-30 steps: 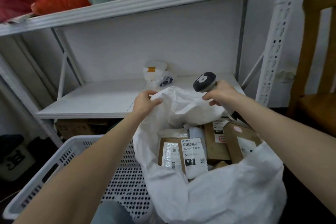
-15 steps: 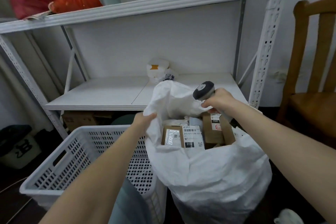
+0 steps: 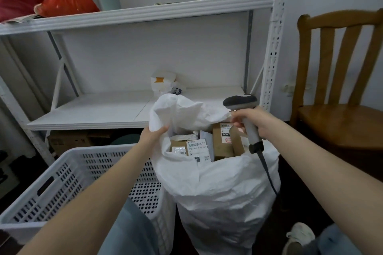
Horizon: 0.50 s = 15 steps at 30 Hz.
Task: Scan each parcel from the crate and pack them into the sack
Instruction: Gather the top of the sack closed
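A white sack (image 3: 219, 188) stands upright on the floor, its mouth held apart. Inside it sit several brown parcels (image 3: 224, 141) with white barcode labels. My left hand (image 3: 152, 135) grips the sack's left rim. My right hand (image 3: 253, 121) holds a grey barcode scanner (image 3: 241, 103) by its handle and also pinches the sack's right rim; the scanner's cable hangs down over the sack. The white perforated crate (image 3: 68, 174) stands to the left of the sack, and I see no parcels in the part that shows.
A white metal shelving unit (image 3: 93, 109) stands behind, with a small white bundle (image 3: 163, 83) on its lower shelf and red bags and a pale green bottle above. A wooden chair (image 3: 339, 114) is at the right. Cardboard boxes lie under the shelf.
The view has risen and pulled back. Both hands have moved apart along the sack's rim, the left hand lower on the left edge, widening the mouth. The scanner stays in my right hand.
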### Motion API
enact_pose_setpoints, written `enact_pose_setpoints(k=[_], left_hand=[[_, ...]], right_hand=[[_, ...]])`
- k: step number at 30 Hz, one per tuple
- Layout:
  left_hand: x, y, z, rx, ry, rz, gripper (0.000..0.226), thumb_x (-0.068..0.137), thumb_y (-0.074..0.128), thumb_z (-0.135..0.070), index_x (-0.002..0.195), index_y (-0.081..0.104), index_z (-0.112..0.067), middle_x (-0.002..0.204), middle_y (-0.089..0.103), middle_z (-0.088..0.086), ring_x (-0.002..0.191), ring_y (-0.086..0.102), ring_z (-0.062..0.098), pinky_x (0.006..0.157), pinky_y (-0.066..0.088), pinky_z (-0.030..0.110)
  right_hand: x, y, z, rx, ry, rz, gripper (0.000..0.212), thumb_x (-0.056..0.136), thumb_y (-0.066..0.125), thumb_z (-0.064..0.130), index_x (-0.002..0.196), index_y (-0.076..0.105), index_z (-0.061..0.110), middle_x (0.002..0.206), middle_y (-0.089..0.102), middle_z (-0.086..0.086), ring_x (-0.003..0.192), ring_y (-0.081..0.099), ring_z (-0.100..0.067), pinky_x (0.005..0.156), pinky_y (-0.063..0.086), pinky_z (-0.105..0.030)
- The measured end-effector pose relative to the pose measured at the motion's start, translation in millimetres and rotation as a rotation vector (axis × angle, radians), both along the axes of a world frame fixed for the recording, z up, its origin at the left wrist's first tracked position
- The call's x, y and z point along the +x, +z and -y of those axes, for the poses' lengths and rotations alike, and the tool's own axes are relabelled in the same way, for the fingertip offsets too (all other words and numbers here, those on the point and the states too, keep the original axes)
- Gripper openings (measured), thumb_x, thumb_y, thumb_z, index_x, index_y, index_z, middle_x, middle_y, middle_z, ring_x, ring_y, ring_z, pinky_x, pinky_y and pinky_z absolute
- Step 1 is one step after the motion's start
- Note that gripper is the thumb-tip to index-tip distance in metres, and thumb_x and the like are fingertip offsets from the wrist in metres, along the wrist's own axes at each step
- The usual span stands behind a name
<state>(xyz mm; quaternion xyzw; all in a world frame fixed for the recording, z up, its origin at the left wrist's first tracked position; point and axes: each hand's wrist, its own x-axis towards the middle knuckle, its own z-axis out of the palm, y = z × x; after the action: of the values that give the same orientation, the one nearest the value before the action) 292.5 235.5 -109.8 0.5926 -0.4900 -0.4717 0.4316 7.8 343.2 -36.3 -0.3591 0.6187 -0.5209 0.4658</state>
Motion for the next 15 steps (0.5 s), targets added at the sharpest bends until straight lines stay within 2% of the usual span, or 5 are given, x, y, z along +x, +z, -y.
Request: enact_pose_setpoints(k=[3, 6, 8, 11, 15], left_hand=[[0, -9, -16, 0.031, 0.03, 0.097, 0.066, 0.086, 0.067, -0.042, 0.134, 0.047, -0.001, 0.127, 0.057, 0.015, 0.111, 0.056, 0.035, 0.089, 0.048, 0.042], [-11, -8, -29, 0.037, 0.044, 0.169, 0.059, 0.091, 0.063, -0.038, 0.129, 0.048, 0.004, 0.122, 0.057, 0.018, 0.11, 0.056, 0.038, 0.083, 0.046, 0.039], [-19, 7, -30, 0.009, 0.076, 0.068, 0.05, 0.092, 0.062, -0.032, 0.123, 0.053, 0.006, 0.108, 0.06, 0.018, 0.101, 0.06, 0.037, 0.085, 0.051, 0.043], [-25, 37, -25, -0.032, 0.158, -0.16, 0.04, 0.091, 0.064, -0.03, 0.115, 0.054, 0.001, 0.088, 0.058, 0.012, 0.088, 0.058, 0.03, 0.086, 0.051, 0.048], [-34, 43, -31, -0.051, 0.091, -0.258, 0.038, 0.092, 0.064, -0.021, 0.125, 0.053, -0.005, 0.096, 0.062, 0.01, 0.092, 0.061, 0.031, 0.087, 0.053, 0.048]], right_hand=[[-8, -8, -19, 0.01, -0.076, 0.078, 0.006, 0.086, 0.068, 0.007, 0.08, 0.065, 0.005, 0.068, 0.066, -0.006, 0.05, 0.055, -0.009, 0.057, 0.047, -0.022], [-12, -16, -35, 0.028, -0.108, 0.144, 0.008, 0.089, 0.066, 0.009, 0.082, 0.063, 0.006, 0.07, 0.064, -0.004, 0.051, 0.053, -0.007, 0.055, 0.046, -0.018], [-13, -21, -41, 0.044, -0.114, 0.151, 0.006, 0.088, 0.067, 0.01, 0.085, 0.065, 0.005, 0.067, 0.064, -0.003, 0.051, 0.053, -0.007, 0.053, 0.045, -0.018], [-12, -27, -43, 0.01, -0.132, 0.124, 0.008, 0.086, 0.067, 0.006, 0.078, 0.064, 0.005, 0.062, 0.062, -0.004, 0.046, 0.051, -0.006, 0.041, 0.04, -0.016], [-9, -30, -43, -0.02, -0.129, 0.117, 0.008, 0.086, 0.066, 0.002, 0.079, 0.063, 0.002, 0.065, 0.06, -0.007, 0.047, 0.049, -0.01, 0.042, 0.039, -0.02]])
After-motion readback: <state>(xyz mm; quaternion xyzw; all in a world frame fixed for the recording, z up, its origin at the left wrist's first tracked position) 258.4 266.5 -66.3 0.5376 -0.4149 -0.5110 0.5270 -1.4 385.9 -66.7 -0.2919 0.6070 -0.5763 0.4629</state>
